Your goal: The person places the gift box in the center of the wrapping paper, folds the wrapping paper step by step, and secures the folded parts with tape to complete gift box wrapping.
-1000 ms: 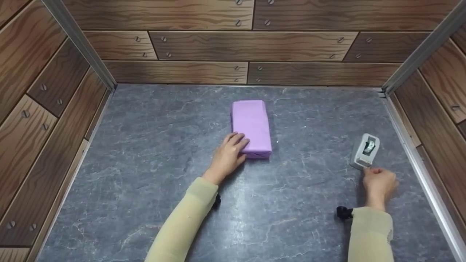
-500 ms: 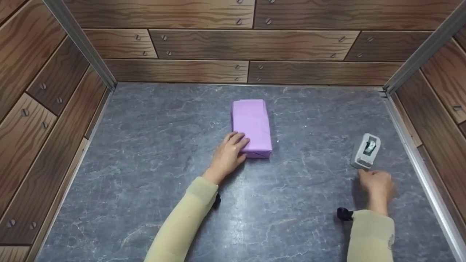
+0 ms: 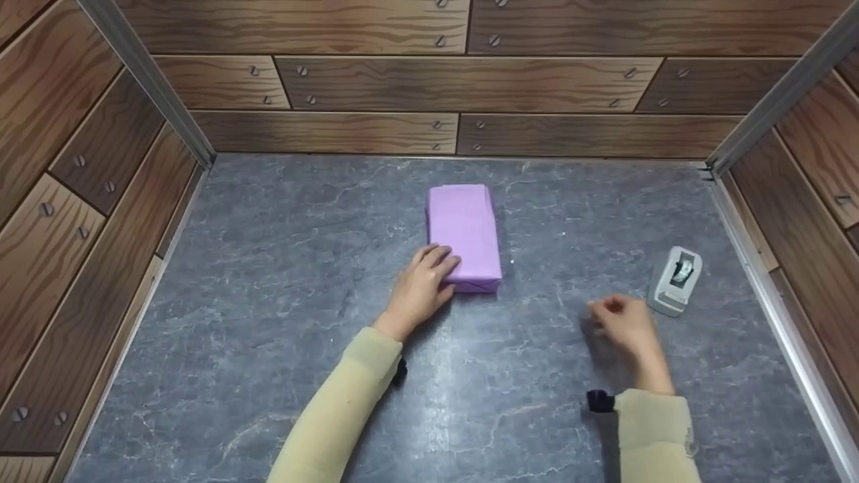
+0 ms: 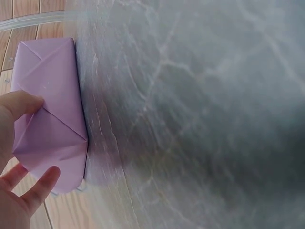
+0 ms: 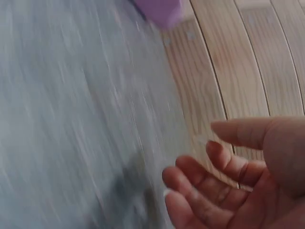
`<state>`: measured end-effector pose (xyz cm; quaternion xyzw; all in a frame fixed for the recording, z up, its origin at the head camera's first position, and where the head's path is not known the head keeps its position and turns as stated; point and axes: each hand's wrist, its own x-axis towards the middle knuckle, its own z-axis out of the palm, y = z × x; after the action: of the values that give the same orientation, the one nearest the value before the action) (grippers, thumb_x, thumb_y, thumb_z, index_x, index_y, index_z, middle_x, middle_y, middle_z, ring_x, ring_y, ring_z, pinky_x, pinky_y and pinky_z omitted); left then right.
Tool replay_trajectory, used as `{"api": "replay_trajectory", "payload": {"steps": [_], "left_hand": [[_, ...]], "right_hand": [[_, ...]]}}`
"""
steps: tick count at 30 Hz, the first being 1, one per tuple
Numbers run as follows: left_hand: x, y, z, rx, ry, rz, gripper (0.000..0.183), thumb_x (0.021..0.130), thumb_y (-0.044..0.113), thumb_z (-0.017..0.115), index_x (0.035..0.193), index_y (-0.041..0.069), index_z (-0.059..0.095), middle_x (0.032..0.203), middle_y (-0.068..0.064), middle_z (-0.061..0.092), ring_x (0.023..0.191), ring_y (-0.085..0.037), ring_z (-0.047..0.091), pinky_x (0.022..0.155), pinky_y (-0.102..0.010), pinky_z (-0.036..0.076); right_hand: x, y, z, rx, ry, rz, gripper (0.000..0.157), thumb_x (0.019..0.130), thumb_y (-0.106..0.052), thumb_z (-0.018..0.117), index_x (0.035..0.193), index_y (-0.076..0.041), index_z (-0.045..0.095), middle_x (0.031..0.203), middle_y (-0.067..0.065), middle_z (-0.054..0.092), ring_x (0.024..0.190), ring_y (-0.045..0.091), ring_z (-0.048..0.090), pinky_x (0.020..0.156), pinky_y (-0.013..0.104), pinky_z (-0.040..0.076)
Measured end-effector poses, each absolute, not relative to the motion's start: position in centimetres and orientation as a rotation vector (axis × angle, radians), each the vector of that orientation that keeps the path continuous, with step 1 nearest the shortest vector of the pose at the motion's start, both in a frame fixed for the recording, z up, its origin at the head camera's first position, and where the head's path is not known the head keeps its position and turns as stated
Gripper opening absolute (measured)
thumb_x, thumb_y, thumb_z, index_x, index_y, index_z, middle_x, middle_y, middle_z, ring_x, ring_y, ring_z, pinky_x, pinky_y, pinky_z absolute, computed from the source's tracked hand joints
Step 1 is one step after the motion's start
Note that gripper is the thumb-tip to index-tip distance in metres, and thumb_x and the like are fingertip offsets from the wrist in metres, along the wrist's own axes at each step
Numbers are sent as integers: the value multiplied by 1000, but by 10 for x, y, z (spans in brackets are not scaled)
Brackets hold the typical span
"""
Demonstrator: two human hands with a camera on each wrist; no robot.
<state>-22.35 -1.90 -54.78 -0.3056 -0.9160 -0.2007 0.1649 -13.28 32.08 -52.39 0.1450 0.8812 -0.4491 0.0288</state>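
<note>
A box wrapped in purple paper point(image 3: 463, 228) lies on the grey marbled surface in the head view. My left hand point(image 3: 419, 285) holds its near left corner, with fingers on top and the thumb at the near end. In the left wrist view that thumb point(image 4: 28, 102) presses the folded end flap point(image 4: 52, 95). To the right, my right hand point(image 3: 627, 325) is above the surface, between the box and a white tape dispenser point(image 3: 674, 282). Thumb and index finger nearly meet in the right wrist view, pinching a faint clear piece of tape point(image 5: 202, 139). Motion blurs it.
Wood-patterned walls point(image 3: 463, 84) enclose the back and both sides of the grey surface point(image 3: 288, 221). Metal rails point(image 3: 778, 315) run along the edges. A dark wrist camera point(image 3: 600, 401) sticks out from the right sleeve.
My right hand has left the front of the tape dispenser and moved left toward the box. The left hand and the box stay in place.
</note>
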Motion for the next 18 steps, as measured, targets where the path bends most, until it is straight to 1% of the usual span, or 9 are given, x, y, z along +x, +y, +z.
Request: {"api": "replay_trajectory", "payload": {"steps": [3, 5, 9, 11, 18], "left_hand": [[-224, -19, -548, -871, -2601, -580, 48, 76, 27, 71, 121, 17, 59, 128, -3, 49, 122, -23, 38, 85, -41, 45], [-224, -19, -549, -873, -2600, -582, 48, 76, 27, 71, 121, 17, 58, 128, -3, 49, 122, -23, 38, 86, -40, 45], [-224, -18, -548, -876, -2605, -587, 48, 75, 26, 71, 121, 16, 58, 128, -3, 49, 122, -23, 38, 87, -40, 44], [-224, -19, -548, -875, -2603, -592, 48, 75, 26, 71, 121, 16, 58, 128, -3, 49, 122, -23, 38, 87, -40, 44], [-224, -19, -549, -873, -2595, -590, 47, 75, 25, 71, 120, 16, 59, 128, -4, 49, 121, -24, 38, 87, -40, 44]], "right_hand": [[-138, 297, -527, 304, 2683, -1437, 27, 90, -21, 57, 92, 5, 58, 86, 15, 60, 75, 27, 61, 62, 34, 52], [-140, 284, -527, 225, 2661, -1450, 24, 89, -20, 58, 91, 4, 58, 86, 15, 61, 76, 28, 62, 62, 34, 52], [-145, 260, -528, 98, 2632, -1491, 20, 88, -17, 60, 87, 3, 59, 80, 12, 61, 74, 28, 62, 61, 35, 52], [-148, 250, -529, 51, 2592, -1542, 18, 87, -15, 61, 86, 3, 59, 79, 11, 61, 74, 29, 62, 63, 37, 52], [-156, 217, -530, -92, 2339, -1754, 17, 86, -7, 60, 93, 8, 55, 85, 16, 61, 83, 39, 60, 70, 47, 51]]}}
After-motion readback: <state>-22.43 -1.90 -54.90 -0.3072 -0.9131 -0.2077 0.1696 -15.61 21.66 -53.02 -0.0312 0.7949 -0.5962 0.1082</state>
